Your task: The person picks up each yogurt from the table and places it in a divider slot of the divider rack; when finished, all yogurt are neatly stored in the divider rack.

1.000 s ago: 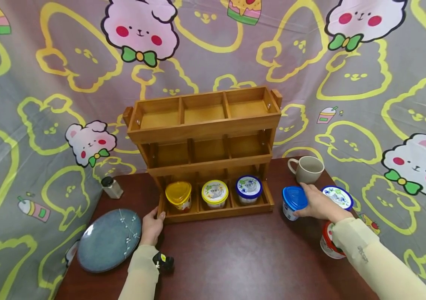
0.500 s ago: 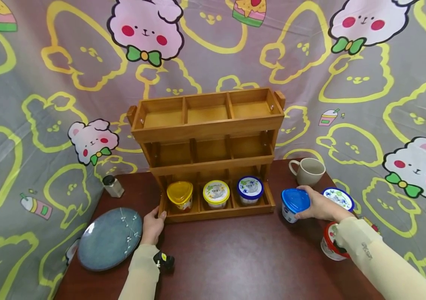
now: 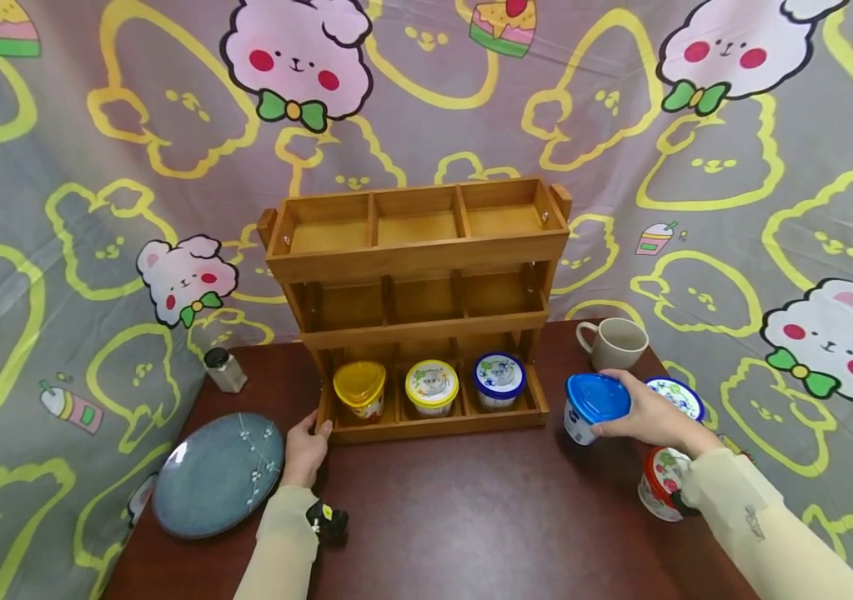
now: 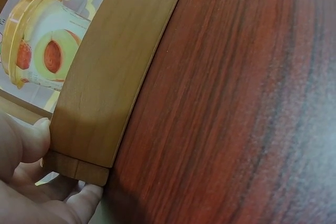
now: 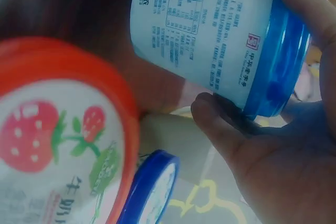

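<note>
On the dark red tabletop (image 3: 456,517), the wooden rack (image 3: 418,257) filled mid-frame and had held its place. The right sleeve (image 3: 752,508) had drifted toward the right edge over the last 1 second. The right hand (image 3: 647,412), right of centre, pinched the blue-lidded cup (image 3: 597,396) between thumb and fingers; the left hand (image 3: 306,454), left of centre, gripped the rack's lower left corner. More of the red-lidded tub (image 3: 661,475) showed at lower right. The cup's lid now looked larger, suggesting a lift or tilt barely begun; whether its base had cleared the tabletop, I couldn't tell.
</note>
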`<state>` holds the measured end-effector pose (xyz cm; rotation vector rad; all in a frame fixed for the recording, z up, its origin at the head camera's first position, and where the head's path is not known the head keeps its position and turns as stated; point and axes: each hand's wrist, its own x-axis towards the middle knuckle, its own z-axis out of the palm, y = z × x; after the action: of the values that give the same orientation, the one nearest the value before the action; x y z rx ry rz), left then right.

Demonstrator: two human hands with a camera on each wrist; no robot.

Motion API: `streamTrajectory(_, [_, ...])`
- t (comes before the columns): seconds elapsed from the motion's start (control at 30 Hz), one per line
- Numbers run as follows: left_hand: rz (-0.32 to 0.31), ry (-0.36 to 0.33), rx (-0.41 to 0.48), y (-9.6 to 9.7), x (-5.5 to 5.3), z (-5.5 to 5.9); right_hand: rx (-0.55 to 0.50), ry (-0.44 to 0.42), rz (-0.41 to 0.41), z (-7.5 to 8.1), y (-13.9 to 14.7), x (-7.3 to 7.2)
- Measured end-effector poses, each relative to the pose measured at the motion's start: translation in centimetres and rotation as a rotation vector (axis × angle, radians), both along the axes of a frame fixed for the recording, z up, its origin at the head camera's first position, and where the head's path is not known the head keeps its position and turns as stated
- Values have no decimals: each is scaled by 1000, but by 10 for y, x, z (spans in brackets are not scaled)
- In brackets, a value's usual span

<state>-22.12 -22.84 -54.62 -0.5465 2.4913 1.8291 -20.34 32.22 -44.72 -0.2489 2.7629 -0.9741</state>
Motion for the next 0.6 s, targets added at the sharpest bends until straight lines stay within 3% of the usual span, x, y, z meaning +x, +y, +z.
streamTrajectory(0.33, [-4,13,0,0,0,-2,-141,36,-89,18,-17,47])
streamTrajectory(0.6, [4,20,-10,0,-1,-3,-164,101,-169,24,-52,89])
